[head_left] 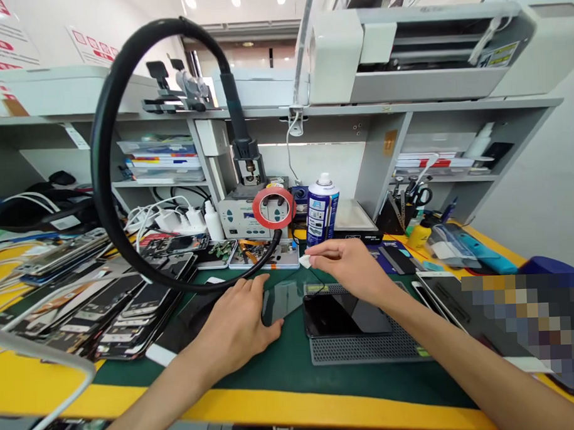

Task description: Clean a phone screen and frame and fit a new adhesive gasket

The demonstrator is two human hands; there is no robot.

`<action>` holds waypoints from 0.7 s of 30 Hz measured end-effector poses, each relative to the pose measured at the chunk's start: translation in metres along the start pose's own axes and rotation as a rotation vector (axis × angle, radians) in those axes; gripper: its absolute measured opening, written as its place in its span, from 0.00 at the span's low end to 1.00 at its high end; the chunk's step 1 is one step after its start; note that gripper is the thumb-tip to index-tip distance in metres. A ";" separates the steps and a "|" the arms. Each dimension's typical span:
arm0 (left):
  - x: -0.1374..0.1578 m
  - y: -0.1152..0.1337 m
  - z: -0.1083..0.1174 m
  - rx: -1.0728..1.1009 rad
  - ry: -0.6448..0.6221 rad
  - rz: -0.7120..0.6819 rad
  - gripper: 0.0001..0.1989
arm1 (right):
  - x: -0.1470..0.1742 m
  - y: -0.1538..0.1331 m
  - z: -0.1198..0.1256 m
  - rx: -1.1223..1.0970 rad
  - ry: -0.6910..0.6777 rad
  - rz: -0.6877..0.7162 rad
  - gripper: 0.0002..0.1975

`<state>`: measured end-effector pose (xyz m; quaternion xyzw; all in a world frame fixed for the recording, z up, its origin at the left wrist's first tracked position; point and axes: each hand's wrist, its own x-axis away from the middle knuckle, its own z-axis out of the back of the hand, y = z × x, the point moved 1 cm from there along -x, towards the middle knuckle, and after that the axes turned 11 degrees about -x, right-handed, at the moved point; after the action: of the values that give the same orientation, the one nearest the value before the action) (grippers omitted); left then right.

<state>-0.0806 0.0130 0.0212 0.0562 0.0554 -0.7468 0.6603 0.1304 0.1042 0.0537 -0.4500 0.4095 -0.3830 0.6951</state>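
Observation:
My left hand (238, 317) rests palm down on the green mat (255, 379) with its fingers spread. Its thumb and fingertips lie by the left edge of a clear, thin sheet (287, 301). Part of a dark phone-sized panel (189, 322) shows under and left of that hand. My right hand (348, 266) pinches a small white piece (305, 261) between thumb and fingers; its exact kind is unclear. Below the right hand, a black phone (335, 320) lies screen up on a grey perforated pad (362, 352). The right wrist hides part of the pad.
Stacked phone panels (140, 314) fill the left. A thick black hose (99, 152) loops over the bench to a grey machine (242, 216) with a red tape roll (273, 206). Behind my right hand stands a blue spray can (322, 210); parts trays (288, 256) sit beside it.

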 end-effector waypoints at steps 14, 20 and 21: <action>0.058 -0.023 -0.005 0.089 0.294 0.111 0.35 | 0.039 -0.009 0.034 -0.073 0.222 0.002 0.16; 0.072 0.006 0.000 0.173 0.185 -0.144 0.39 | 0.085 -0.017 0.041 0.089 0.276 0.052 0.11; 0.076 0.009 0.000 0.172 0.174 -0.177 0.40 | 0.097 -0.017 0.038 0.126 0.271 0.071 0.09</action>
<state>-0.0806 -0.0626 0.0091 0.1721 0.0529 -0.7963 0.5775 0.1983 0.0237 0.0576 -0.3350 0.4904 -0.4404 0.6733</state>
